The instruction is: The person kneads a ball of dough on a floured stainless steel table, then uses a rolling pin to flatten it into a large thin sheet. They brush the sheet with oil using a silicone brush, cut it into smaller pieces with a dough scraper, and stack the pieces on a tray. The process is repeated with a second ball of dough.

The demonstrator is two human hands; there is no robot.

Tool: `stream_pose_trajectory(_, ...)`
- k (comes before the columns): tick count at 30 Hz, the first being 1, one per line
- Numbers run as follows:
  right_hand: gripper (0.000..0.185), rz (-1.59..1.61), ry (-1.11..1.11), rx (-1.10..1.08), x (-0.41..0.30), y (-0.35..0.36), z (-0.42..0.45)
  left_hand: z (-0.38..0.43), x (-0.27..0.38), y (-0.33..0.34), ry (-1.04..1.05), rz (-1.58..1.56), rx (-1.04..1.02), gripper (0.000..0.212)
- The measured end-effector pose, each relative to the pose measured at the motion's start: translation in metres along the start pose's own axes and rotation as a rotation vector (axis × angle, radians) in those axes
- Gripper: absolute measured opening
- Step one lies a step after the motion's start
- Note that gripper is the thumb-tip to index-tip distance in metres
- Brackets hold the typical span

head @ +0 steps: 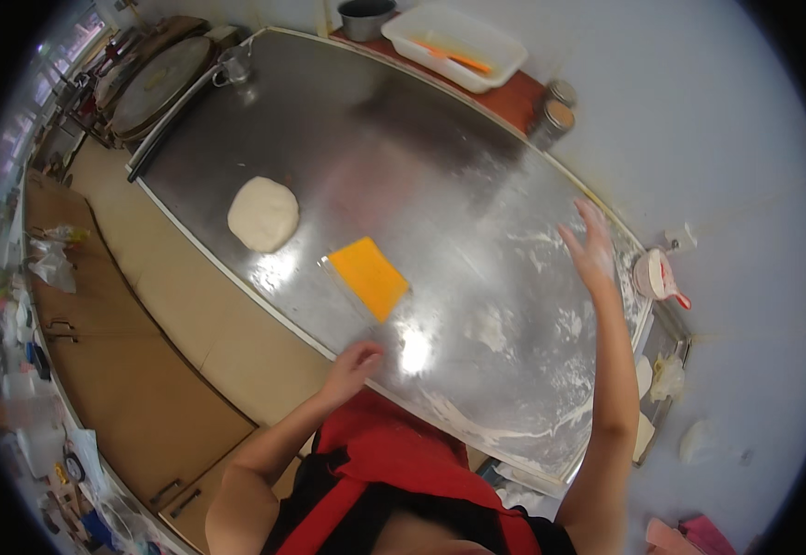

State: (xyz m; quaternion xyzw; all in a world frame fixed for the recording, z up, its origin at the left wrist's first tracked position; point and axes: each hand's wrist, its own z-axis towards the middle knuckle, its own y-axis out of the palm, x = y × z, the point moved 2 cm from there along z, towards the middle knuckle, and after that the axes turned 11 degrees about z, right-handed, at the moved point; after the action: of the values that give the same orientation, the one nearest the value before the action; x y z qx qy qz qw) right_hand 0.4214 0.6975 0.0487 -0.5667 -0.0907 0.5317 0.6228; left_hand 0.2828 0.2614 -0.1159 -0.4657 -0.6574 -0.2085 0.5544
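My left hand [355, 371] is at the near edge of a steel-topped table [437, 229], fingers loosely bent, with nothing seen in it. A flat yellow scraper [369, 279] lies just beyond it, a thin shiny strip along one side. Farther left a smooth round of pale dough [264, 214] rests on the metal. My right hand [591, 243], whitened with flour, is spread over the right part of the table near the wall side. It holds nothing. White flour [493, 329] is smeared across the surface around and below that hand.
A white tub with a red handle [652, 275] stands right of my right hand. At the back are a white plastic tray [458, 45], a dark pot [367, 19] and lidded jars [557, 118]. A clear jug [235, 67] stands far left, near a round griddle [160, 87].
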Motion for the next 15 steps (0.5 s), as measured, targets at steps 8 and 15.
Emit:
stream_pose_trajectory(8,0.072,-0.184,-0.068,0.014,-0.130,0.135,0.245,-0.017,-0.031,-0.132,-0.197,-0.212,0.357,0.014)
stream_pose_trajectory(15,0.045,-0.292,-0.047,-0.152,-0.141,0.174,0.324,-0.010,-0.054,-0.146,-0.234,-0.363,0.336,0.012)
